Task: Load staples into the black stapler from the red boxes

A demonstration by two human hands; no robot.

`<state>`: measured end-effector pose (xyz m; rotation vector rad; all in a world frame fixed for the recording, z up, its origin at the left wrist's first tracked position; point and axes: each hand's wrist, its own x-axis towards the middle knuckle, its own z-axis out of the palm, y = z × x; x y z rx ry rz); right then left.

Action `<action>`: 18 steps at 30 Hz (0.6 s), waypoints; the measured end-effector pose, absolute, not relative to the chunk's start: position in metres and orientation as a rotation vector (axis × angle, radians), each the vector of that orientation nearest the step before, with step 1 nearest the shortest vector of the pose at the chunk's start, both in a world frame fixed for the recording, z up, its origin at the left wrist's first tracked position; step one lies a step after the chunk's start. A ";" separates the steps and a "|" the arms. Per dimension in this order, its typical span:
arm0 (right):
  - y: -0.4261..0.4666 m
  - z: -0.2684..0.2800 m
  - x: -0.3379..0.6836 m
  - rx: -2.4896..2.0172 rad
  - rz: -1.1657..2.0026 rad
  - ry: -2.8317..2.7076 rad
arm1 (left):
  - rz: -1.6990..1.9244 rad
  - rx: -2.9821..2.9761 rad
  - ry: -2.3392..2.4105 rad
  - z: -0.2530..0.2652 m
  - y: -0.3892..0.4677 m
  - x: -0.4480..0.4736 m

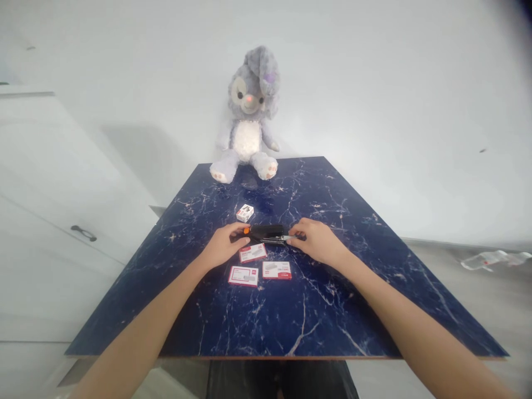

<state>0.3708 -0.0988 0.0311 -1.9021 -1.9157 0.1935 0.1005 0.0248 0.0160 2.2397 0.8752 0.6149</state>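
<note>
A black stapler (267, 231) with an orange part at its left end lies lengthwise between my hands on the blue marbled table. My left hand (222, 244) is closed around the orange end, thumb below and fingers above. At the other end, my right hand (313, 238) pinches the silver metal part that sticks out of the stapler. Whether a strip of staples is in those fingers is too small to tell. Just below lie three flat red-and-white boxes: one (252, 252) close under the stapler, another (243, 276) lower left, another (277, 270) lower right.
A small white box (245, 213) with dark print stands beyond my left hand. At the table's far edge a grey plush rabbit (248, 138) sits against the wall. The blue table (332, 310) narrows away from me. Clear plastic packaging (494, 259) lies off to the right.
</note>
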 end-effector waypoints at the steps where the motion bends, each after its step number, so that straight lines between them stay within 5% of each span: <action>1: -0.099 0.031 0.370 -1.902 0.207 -1.910 | 0.613 2.230 0.869 0.016 0.025 0.101; 18: -0.103 0.037 0.362 -2.142 -0.069 -1.703 | 0.482 2.339 0.796 0.021 0.029 0.093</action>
